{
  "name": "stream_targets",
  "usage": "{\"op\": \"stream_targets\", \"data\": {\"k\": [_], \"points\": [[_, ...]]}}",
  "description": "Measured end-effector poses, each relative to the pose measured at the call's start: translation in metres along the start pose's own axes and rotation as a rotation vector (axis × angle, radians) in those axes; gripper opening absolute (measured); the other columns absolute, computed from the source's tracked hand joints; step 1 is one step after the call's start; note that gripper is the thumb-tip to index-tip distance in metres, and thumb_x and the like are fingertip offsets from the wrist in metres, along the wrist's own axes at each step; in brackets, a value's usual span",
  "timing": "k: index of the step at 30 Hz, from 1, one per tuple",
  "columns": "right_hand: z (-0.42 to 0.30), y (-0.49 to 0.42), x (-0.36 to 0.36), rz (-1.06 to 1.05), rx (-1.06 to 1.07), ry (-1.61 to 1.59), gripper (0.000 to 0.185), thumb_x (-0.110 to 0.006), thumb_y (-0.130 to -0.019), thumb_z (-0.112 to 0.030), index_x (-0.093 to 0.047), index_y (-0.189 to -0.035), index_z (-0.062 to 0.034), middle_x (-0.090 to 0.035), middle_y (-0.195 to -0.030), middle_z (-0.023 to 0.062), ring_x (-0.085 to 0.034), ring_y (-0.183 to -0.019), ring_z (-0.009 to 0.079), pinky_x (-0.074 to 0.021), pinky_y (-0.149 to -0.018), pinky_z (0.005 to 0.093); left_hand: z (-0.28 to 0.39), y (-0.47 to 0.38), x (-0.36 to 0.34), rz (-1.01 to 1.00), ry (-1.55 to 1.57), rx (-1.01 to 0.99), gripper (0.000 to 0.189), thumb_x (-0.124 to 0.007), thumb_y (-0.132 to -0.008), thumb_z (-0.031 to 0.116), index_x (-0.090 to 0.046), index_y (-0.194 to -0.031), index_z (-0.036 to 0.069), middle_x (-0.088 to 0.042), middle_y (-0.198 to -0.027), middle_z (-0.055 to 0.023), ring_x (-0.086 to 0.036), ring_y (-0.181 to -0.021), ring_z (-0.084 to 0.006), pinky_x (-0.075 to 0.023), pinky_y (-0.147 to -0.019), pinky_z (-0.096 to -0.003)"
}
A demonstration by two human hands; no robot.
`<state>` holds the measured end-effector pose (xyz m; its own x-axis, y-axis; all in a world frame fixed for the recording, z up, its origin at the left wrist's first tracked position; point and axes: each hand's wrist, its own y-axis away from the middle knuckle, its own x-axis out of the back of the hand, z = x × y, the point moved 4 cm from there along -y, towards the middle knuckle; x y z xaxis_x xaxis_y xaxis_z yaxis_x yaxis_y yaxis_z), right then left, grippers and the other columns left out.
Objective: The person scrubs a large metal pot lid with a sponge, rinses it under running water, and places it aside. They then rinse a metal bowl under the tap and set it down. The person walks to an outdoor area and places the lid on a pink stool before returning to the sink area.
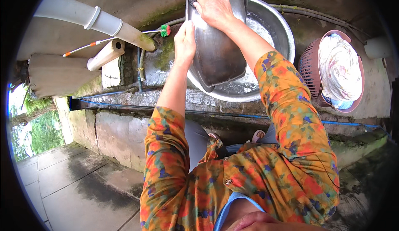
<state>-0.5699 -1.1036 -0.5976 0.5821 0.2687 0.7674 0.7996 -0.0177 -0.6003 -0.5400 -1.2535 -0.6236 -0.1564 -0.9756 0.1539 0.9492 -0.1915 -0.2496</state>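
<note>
A metal pot [223, 53] with a wide rim is tipped on its side over a large round metal basin [290, 44]. My left hand [185, 42] grips the pot's rim on its left side, thumb along the edge. Pressed flat on the pot's outer wall near the far rim is my right hand [215, 11]. A dark scouring pad [192, 0] shows under its fingertips; the rest of the pad is hidden. Water with bright reflections [249, 78] lies in the basin below the pot.
To the right, a pink plastic basket [311, 66] holds bunched white cloth [339, 66]. A grey drainpipe [103, 20] comes in from the left, near a green-and-red brush [165, 30]. A blue pipe [237, 115] runs along the ledge before me.
</note>
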Motion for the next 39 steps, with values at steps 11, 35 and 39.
{"op": "stream_targets", "data": {"k": [11, 35, 39], "points": [[-0.044, 0.064, 0.027, -0.209, 0.207, -0.027, 0.05, -0.053, -0.097, -0.031, -0.049, -0.145, -0.0147, -0.041, -0.155, 0.0031, -0.037, -0.143, 0.0253, -0.0243, -0.113, 0.0631, -0.005, 0.029, 0.023, -0.022, 0.101, 0.099, 0.041, -0.049, -0.105, 0.031, -0.06, -0.126, -0.003, -0.066, -0.101, -0.0058, -0.056, -0.093, -0.011, -0.0465, -0.084, -0.028], [-0.057, 0.062, 0.025, -0.181, 0.212, 0.073, 0.044, -0.048, -0.1, -0.04, -0.052, -0.142, -0.0243, -0.043, -0.154, 0.0015, -0.035, -0.144, 0.0292, -0.024, -0.112, 0.0683, 0.011, -0.01, 0.041, 0.137, -0.16, 0.176, 0.03, -0.053, -0.102, 0.024, -0.062, -0.114, -0.002, -0.071, -0.096, -0.0149, -0.066, -0.085, -0.0229, -0.0514, -0.078, -0.0393], [-0.022, 0.002, 0.015, -0.361, -0.019, -0.033, 0.042, -0.042, -0.101, -0.04, -0.053, -0.141, -0.0281, -0.042, -0.154, -0.0019, -0.035, -0.143, 0.0317, -0.0224, -0.11, 0.0729, 0.016, 0.058, 0.022, 0.081, -0.098, -0.101, 0.042, -0.052, -0.1, 0.016, -0.049, -0.137, -0.003, -0.062, -0.124, -0.0203, -0.06, -0.114, -0.0262, -0.0451, -0.099, -0.0364]]}}
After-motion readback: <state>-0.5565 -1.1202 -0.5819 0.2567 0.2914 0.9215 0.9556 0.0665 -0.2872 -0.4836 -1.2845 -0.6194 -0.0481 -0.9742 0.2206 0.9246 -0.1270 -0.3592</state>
